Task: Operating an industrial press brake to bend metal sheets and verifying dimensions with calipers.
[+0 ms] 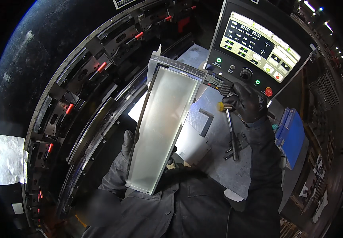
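Note:
A long, shallow sheet-metal tray [161, 123] with folded edges lies tilted in front of my body. My left hand [127, 143], in a dark glove, grips it from below, thumb along its left edge and fingertips just showing at the right edge. My gloved right hand [250, 101] is closed around the slider end of a digital caliper [179, 67]. The caliper's beam spans the tray's far end, one jaw by the left corner and the display beyond the right corner. How closely the jaws touch the metal, I cannot tell.
A metal table [223, 170] at right carries a yellow-headed hammer [231, 135], a steel square [206, 122] and white sheets [191, 144]. Behind it stands a lit control panel [258, 43]. Blue binders [290, 133] sit farther right. A machine beam with red-handled clamps [102, 67] curves along the left.

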`<state>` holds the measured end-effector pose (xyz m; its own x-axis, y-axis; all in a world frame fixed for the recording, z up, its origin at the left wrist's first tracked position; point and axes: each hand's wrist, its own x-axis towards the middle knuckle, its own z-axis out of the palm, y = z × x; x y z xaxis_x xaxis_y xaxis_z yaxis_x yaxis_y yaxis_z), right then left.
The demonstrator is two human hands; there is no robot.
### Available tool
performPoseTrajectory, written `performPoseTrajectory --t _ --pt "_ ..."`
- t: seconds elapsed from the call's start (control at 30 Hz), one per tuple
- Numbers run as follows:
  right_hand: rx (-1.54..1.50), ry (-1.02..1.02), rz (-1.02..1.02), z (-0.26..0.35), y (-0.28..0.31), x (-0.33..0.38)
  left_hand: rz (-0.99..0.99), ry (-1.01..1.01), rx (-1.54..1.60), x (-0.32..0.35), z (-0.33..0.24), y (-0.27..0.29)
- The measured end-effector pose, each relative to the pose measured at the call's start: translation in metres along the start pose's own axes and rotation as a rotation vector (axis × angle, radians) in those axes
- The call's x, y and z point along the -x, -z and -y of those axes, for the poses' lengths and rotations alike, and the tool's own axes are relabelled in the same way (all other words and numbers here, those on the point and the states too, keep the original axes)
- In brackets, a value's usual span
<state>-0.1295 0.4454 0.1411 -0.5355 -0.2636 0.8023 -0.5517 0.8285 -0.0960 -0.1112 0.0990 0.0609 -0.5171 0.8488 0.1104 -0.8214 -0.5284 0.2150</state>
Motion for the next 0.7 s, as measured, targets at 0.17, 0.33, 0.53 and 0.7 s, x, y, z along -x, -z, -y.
performPoseTrajectory --t 0.17,0.33,0.53,0.7 --pt "-0.015 0.013 0.004 0.001 0.001 0.0 -0.079 0.046 -0.077 0.002 0.0 -0.009" --pt "-0.037 -0.001 0.022 -0.002 0.0 0.002 -0.129 0.02 -0.054 0.002 0.001 -0.015" --pt "-0.04 -0.008 0.019 -0.002 -0.003 -0.002 -0.2 0.014 0.0 -0.001 0.002 -0.021" --pt "-0.057 0.026 -0.005 0.0 -0.002 -0.004 -0.08 0.0 0.03 -0.003 0.002 -0.011"
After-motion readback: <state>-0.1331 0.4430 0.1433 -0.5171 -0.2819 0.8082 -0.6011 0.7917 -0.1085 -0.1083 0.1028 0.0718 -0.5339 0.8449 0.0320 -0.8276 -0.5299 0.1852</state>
